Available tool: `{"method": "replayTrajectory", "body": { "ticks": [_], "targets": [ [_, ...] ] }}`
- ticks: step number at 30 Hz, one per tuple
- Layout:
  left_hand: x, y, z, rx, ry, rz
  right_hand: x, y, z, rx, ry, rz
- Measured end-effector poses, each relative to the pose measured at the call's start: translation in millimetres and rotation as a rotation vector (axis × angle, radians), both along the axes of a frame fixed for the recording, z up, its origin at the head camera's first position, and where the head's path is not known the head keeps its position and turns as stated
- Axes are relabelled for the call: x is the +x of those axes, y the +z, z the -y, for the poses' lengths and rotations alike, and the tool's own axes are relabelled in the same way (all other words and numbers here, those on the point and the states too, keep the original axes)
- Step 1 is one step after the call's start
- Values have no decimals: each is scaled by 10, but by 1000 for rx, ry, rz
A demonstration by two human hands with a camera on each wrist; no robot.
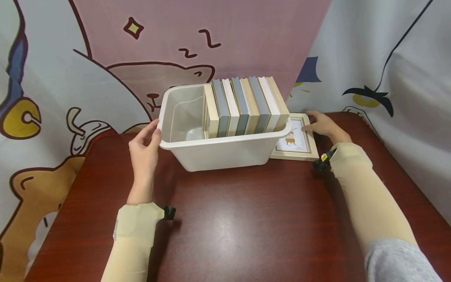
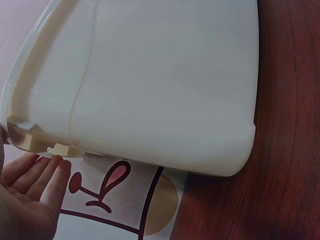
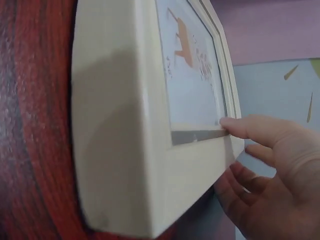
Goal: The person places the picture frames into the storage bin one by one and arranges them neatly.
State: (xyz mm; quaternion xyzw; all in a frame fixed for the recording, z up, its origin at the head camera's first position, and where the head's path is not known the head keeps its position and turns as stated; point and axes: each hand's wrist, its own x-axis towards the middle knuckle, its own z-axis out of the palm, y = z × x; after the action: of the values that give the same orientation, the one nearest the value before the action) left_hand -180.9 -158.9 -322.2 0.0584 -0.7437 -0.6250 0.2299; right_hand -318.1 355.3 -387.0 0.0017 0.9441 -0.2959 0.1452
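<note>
A white plastic storage bin (image 1: 222, 154) stands on the table. My left hand (image 1: 145, 150) holds its left rim; in the left wrist view, fingers (image 2: 52, 182) lie under the rim. Several picture frames (image 1: 243, 107) in grey-blue, white, wood tone and cream stand upright in a row, filling the bin's right part. Partly behind the bin's right end, a cream picture frame (image 1: 296, 137) lies face up, showing a small drawing. My right hand (image 1: 325, 126) grips its right edge, thumb on the front and the other fingers beyond the edge (image 3: 270, 175).
The dark red wooden table (image 1: 225, 219) carries everything. Behind it hangs a cloth (image 1: 158, 35) with cartoon animals, close to the bin's back side. A pale curtain (image 1: 423, 86) borders the table's right side.
</note>
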Motion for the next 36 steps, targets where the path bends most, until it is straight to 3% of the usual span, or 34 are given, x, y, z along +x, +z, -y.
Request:
{"method": "replayTrajectory", "body": {
  "ticks": [13,19,25,36],
  "targets": [
    [2,20,-21,5,-9,-20,60,95,16,97,-31,45],
    [-5,20,-19,-5,-4,-16,140,121,-45,59,-60,66],
    [-13,6,-10,-13,1,-4,236,162,-164,-81,-125,41],
    [-8,-2,8,-7,5,-2,548,442,-421,-508,-156,-3]
  ]
}}
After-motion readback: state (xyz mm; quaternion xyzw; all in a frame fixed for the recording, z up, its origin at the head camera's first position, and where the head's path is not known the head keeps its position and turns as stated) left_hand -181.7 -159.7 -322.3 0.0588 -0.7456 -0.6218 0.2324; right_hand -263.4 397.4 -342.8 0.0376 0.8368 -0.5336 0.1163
